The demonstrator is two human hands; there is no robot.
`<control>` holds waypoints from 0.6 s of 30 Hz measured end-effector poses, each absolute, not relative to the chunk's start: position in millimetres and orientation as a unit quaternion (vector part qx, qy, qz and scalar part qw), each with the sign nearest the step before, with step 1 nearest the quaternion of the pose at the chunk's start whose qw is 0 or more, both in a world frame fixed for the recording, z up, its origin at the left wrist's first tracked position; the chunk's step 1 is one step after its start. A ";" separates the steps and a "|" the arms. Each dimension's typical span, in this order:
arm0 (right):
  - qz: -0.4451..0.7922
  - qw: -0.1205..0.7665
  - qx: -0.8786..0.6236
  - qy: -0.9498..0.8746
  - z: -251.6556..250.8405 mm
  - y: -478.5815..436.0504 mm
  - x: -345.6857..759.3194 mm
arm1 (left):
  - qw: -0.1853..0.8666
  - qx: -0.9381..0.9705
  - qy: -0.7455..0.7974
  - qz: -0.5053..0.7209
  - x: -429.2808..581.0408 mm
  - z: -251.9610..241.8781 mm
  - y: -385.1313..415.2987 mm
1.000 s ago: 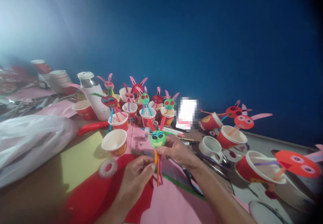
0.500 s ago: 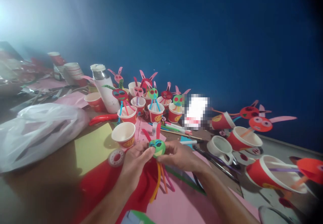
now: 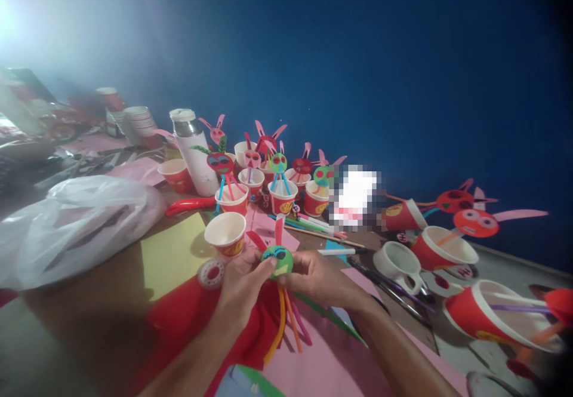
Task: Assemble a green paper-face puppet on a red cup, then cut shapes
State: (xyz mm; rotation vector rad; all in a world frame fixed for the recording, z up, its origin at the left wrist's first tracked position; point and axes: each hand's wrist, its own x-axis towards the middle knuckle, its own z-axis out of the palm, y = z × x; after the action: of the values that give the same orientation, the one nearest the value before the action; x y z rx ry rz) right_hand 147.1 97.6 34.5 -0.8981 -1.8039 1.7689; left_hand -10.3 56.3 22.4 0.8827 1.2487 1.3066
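Observation:
Between both hands is a green paper bunny face [image 3: 283,261] with red ears, dark eyes and yellow, orange and magenta strips [image 3: 286,322] hanging below it. My left hand [image 3: 244,277] pinches its left edge, thumb on the front of the face. My right hand [image 3: 317,277] grips the right edge between thumb and fingers. Just behind my left hand stands a bare paper cup [image 3: 225,234]. A tape roll [image 3: 211,273] lies left of that hand. Under the hands are red paper [image 3: 179,319] and pink paper [image 3: 322,361].
Several cups with paper bunny figures [image 3: 282,197] stand along the blue wall, more at right [image 3: 474,310]. A white mug [image 3: 396,262], pens [image 3: 389,289] and a blurred-out bright panel [image 3: 356,197] are at right. A plastic bag [image 3: 80,224], yellow paper [image 3: 172,254] and a flask [image 3: 194,158] are at left.
The view has shifted slightly, so the surroundings sit a little further right. Both hands keep their grip on the green bunny face, with little visible movement.

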 end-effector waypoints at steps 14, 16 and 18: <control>0.622 0.245 -0.327 -0.668 35.0 102.8 147.5 | 0.576 0.344 0.469 0.574 -11.6 20.0 56.4; 0.616 0.247 -0.335 -0.669 34.3 103.2 148.2 | 0.574 0.359 0.477 0.560 -11.7 20.4 57.0; 0.613 0.250 -0.338 -0.669 34.2 103.4 148.5 | 0.574 0.361 0.483 0.555 -11.6 19.9 57.3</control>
State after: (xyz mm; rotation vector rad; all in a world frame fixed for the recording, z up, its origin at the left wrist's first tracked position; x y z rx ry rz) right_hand 148.5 103.4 34.2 -0.9193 -1.8209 1.6701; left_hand -11.6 57.3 19.9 0.8455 1.1320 1.3001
